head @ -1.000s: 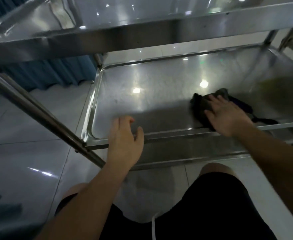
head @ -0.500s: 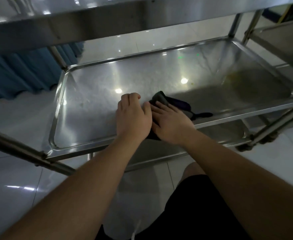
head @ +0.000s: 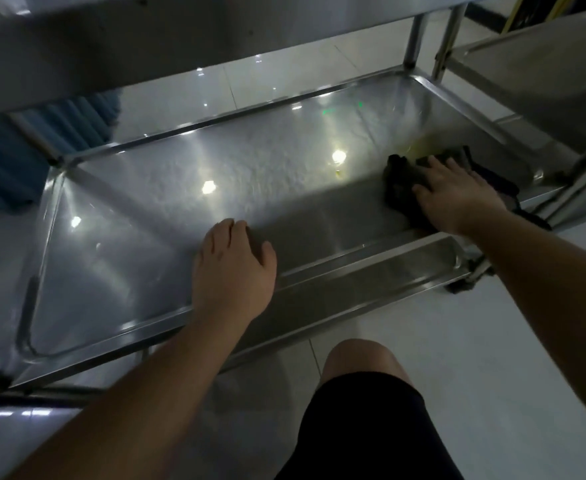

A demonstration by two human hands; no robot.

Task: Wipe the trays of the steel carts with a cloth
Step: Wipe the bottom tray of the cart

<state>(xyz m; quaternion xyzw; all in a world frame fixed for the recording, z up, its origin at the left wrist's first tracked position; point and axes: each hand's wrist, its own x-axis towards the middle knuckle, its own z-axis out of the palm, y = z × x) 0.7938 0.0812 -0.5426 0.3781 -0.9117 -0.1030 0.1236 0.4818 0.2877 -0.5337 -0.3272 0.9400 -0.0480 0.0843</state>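
A dark, crumpled cloth (head: pixel 402 183) lies on the right end of the middle tray (head: pixel 146 237) of a steel cart, pressed flat under my right hand (head: pixel 457 195). The fingers are spread nearly straight on top of the fabric, so the grip is open and pressing, not curled round anything. A thin dark strap or loose end of the cloth trails over the near rim toward my forearm. Just beyond the cloth, a faint yellowish smear (head: pixel 419 147) marks the metal.

My left hand (head: pixel 232 268) rests palm down on the tray near its front rim, well apart from the cloth, fingers loosely bent and holding nothing.

The tray is a shallow rectangle of brushed steel with rounded corners and a raised, rolled rim; its surface looks finely grained and throws back bright spots of ceiling light. Above it runs the smooth edge of the upper shelf (head: pixel 146 57); below the front rim, a strip of a lower tray (head: pixel 371 278) shows. Round steel posts (head: pixel 414 39) stand at the far right corner, and a second steel cart (head: pixel 533 71) stands just beside it. The floor (head: pixel 492 341) is glossy pale tile. My bare knee (head: pixel 360 362) and black shorts (head: pixel 364 431) fill the foreground; blue ribbed material (head: pixel 42 133) shows at left.
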